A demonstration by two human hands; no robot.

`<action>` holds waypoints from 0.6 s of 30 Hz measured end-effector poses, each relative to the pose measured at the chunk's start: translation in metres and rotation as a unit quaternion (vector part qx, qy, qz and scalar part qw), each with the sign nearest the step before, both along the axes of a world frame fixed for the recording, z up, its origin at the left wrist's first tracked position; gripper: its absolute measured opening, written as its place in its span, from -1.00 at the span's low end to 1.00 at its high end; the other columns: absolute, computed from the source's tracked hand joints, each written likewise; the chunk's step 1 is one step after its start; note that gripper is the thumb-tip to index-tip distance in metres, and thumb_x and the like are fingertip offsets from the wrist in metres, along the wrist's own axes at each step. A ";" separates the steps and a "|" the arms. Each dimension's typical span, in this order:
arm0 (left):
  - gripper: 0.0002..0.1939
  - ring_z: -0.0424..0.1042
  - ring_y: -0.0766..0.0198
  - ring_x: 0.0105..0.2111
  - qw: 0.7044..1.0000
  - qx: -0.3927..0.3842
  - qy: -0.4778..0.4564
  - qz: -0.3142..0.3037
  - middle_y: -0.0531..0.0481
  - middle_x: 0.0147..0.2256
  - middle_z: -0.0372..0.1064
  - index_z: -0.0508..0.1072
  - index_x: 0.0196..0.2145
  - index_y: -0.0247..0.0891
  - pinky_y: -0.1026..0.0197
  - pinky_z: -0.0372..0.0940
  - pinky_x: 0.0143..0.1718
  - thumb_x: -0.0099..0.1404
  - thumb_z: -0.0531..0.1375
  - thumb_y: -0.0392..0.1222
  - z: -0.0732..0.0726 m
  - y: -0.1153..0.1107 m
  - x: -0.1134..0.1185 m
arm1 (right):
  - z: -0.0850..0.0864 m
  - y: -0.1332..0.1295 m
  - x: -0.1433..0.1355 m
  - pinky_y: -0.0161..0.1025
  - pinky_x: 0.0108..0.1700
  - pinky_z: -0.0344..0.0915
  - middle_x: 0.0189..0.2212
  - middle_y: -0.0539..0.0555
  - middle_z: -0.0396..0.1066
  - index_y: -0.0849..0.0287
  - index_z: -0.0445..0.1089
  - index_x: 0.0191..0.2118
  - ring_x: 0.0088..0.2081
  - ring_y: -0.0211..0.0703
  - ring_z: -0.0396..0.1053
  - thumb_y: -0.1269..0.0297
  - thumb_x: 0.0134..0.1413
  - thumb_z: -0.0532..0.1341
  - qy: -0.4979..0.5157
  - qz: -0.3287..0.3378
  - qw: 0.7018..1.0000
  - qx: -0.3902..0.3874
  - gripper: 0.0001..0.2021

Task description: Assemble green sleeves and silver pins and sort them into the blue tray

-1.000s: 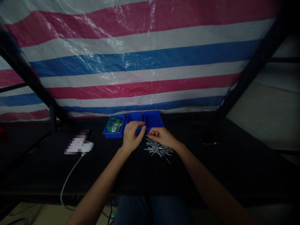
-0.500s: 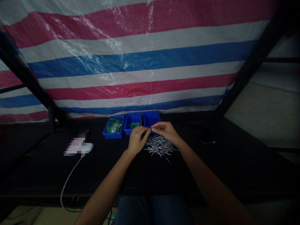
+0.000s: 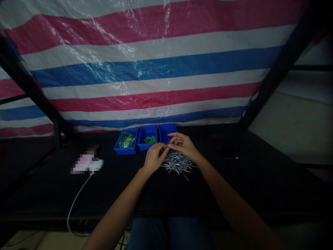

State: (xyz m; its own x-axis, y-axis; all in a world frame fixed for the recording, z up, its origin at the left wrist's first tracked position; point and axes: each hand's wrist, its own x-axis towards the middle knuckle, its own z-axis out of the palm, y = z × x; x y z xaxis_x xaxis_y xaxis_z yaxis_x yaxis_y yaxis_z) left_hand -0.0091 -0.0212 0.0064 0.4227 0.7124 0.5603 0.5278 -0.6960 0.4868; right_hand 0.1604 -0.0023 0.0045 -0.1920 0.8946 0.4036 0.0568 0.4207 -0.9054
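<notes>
My left hand [image 3: 155, 156] and my right hand [image 3: 184, 145] meet fingertip to fingertip, just in front of the right blue bin. Both are closed in a pinch around something small and thin, too dim and fine to name. My right hand's index finger reaches out above the pinch. Below the hands lies a loose pile of thin silvery metal rods [image 3: 178, 162], partly covered by my right hand. Small green pieces [image 3: 149, 139] lie in the middle blue bin [image 3: 148, 130]. The right blue bin [image 3: 165, 128] is partly hidden behind my fingers.
The left blue bin [image 3: 125, 151] holds clear bags with green and silvery contents. A dark flat device [image 3: 225, 147] lies to the right on the black table [image 3: 109, 194]. At left, a white object [image 3: 96, 165] trails a white cable [image 3: 74, 201]. A striped sheet [image 3: 156, 73] hangs behind.
Both hands have shifted slightly, and my left hand has moved a little right and down. My right index finger has lifted away from the pinch. Bins and rod pile look unchanged.
</notes>
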 end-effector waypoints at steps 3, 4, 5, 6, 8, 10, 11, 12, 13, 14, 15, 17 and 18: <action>-0.79 0.33 0.29 -0.39 1.000 -0.006 0.000 0.000 0.00 -0.44 0.35 0.37 -0.37 -0.26 0.23 0.22 -0.32 0.29 0.02 -0.12 -0.001 0.000 0.000 | 0.003 -0.003 0.000 -0.32 -0.44 0.22 -0.45 0.01 0.40 0.20 0.42 -0.22 -0.50 -0.31 0.28 0.18 -0.20 0.31 -0.025 0.004 1.000 -0.005 -0.66; -0.79 0.33 0.29 -0.39 1.000 -0.006 0.001 0.000 0.00 -0.44 0.35 0.37 -0.37 -0.26 0.23 0.21 -0.32 0.29 0.03 -0.12 -0.001 0.000 0.000 | 0.004 -0.004 0.000 -0.32 -0.44 0.22 -0.45 0.02 0.41 0.20 0.44 -0.26 -0.51 -0.31 0.27 0.17 -0.19 0.31 -0.035 0.003 0.999 -0.005 -0.68; -0.79 0.33 0.29 -0.39 1.000 -0.005 0.002 0.001 0.00 -0.44 0.35 0.37 -0.38 -0.26 0.23 0.21 -0.33 0.29 0.03 -0.12 -0.001 0.000 0.000 | 0.005 -0.005 -0.001 -0.32 -0.45 0.21 -0.46 0.03 0.41 0.21 0.45 -0.28 -0.51 -0.30 0.27 0.16 -0.19 0.30 -0.043 0.000 0.999 -0.003 -0.70; -0.79 0.33 0.29 -0.39 1.000 -0.005 0.002 0.001 0.00 -0.44 0.35 0.37 -0.38 -0.26 0.24 0.21 -0.33 0.29 0.03 -0.11 -0.001 0.000 0.000 | 0.006 -0.006 -0.001 -0.32 -0.46 0.20 -0.47 0.03 0.42 0.22 0.46 -0.30 -0.52 -0.30 0.26 0.16 -0.18 0.30 -0.048 -0.003 0.999 0.000 -0.71; -0.79 0.33 0.29 -0.39 1.000 -0.005 0.000 0.002 0.00 -0.44 0.35 0.37 -0.38 -0.26 0.24 0.21 -0.33 0.29 0.04 -0.11 -0.001 0.001 0.000 | 0.006 -0.007 -0.001 -0.32 -0.46 0.19 -0.47 0.03 0.43 0.22 0.46 -0.32 -0.52 -0.30 0.26 0.15 -0.17 0.30 -0.055 -0.012 0.998 0.012 -0.72; -0.79 0.33 0.29 -0.39 1.000 -0.007 0.001 0.005 0.01 -0.44 0.36 0.37 -0.39 -0.26 0.24 0.20 -0.33 0.28 0.04 -0.11 -0.001 0.001 0.000 | 0.006 -0.006 -0.001 -0.31 -0.44 0.20 -0.47 0.03 0.44 0.21 0.47 -0.33 -0.50 -0.28 0.28 0.16 -0.14 0.28 -0.058 -0.017 0.998 0.026 -0.75; -0.80 0.33 0.29 -0.39 1.000 -0.008 0.002 0.006 0.01 -0.44 0.36 0.37 -0.39 -0.26 0.24 0.20 -0.32 0.28 0.04 -0.11 -0.001 0.001 0.000 | 0.006 -0.006 -0.001 -0.31 -0.43 0.21 -0.47 0.03 0.44 0.21 0.47 -0.34 -0.49 -0.28 0.29 0.17 -0.13 0.28 -0.059 -0.019 0.998 0.033 -0.77; -0.80 0.33 0.30 -0.39 1.000 -0.009 0.004 0.008 0.01 -0.44 0.36 0.36 -0.39 -0.26 0.25 0.19 -0.32 0.28 0.04 -0.11 -0.001 0.001 0.000 | 0.005 -0.005 -0.001 -0.30 -0.41 0.21 -0.46 0.03 0.45 0.20 0.47 -0.35 -0.47 -0.27 0.30 0.17 -0.11 0.27 -0.060 -0.021 0.997 0.039 -0.78; -0.80 0.33 0.30 -0.39 1.000 -0.009 0.007 0.009 0.01 -0.44 0.36 0.36 -0.39 -0.26 0.25 0.19 -0.32 0.28 0.05 -0.11 -0.001 0.001 0.000 | 0.005 -0.005 -0.001 -0.30 -0.40 0.21 -0.46 0.03 0.45 0.20 0.47 -0.36 -0.46 -0.26 0.31 0.17 -0.10 0.27 -0.061 -0.022 0.997 0.044 -0.80; -0.80 0.33 0.30 -0.39 1.000 -0.009 0.011 0.011 0.02 -0.44 0.36 0.36 -0.40 -0.26 0.25 0.19 -0.32 0.28 0.05 -0.12 -0.001 0.001 0.000 | 0.005 -0.004 -0.001 -0.30 -0.40 0.21 -0.46 0.03 0.46 0.19 0.47 -0.37 -0.46 -0.25 0.31 0.18 -0.09 0.26 -0.063 -0.021 0.997 0.047 -0.81; -0.80 0.32 0.30 -0.39 1.000 -0.009 0.014 0.013 0.02 -0.44 0.36 0.36 -0.40 -0.26 0.25 0.19 -0.32 0.28 0.05 -0.12 -0.001 0.001 0.000 | 0.004 -0.004 -0.001 -0.30 -0.40 0.21 -0.46 0.03 0.46 0.19 0.47 -0.39 -0.46 -0.25 0.32 0.17 -0.09 0.26 -0.064 -0.021 0.997 0.049 -0.81; -0.80 0.32 0.30 -0.39 1.000 -0.006 0.018 0.016 0.02 -0.45 0.36 0.36 -0.42 -0.26 0.25 0.18 -0.31 0.27 0.06 -0.12 -0.001 0.001 0.000 | 0.004 -0.004 -0.001 -0.29 -0.40 0.21 -0.48 0.03 0.45 0.18 0.47 -0.42 -0.46 -0.24 0.32 0.17 -0.08 0.25 -0.063 -0.019 0.996 0.051 -0.82; -0.80 0.32 0.30 -0.39 1.000 -0.004 0.018 0.017 0.02 -0.45 0.36 0.36 -0.43 -0.26 0.25 0.18 -0.31 0.27 0.06 -0.12 -0.001 0.001 0.000 | 0.004 -0.004 -0.001 -0.29 -0.40 0.21 -0.49 0.03 0.45 0.18 0.46 -0.43 -0.46 -0.24 0.32 0.17 -0.07 0.25 -0.063 -0.017 0.997 0.052 -0.82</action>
State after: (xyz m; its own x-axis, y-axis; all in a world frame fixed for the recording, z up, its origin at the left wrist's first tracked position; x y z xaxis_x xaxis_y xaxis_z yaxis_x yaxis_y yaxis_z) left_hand -0.0093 -0.0201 0.0052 0.4170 0.7310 0.5401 0.5688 -0.6734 0.4723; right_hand 0.1599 -0.0061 0.0088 -0.2165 0.8556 0.4701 0.1826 0.5085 -0.8415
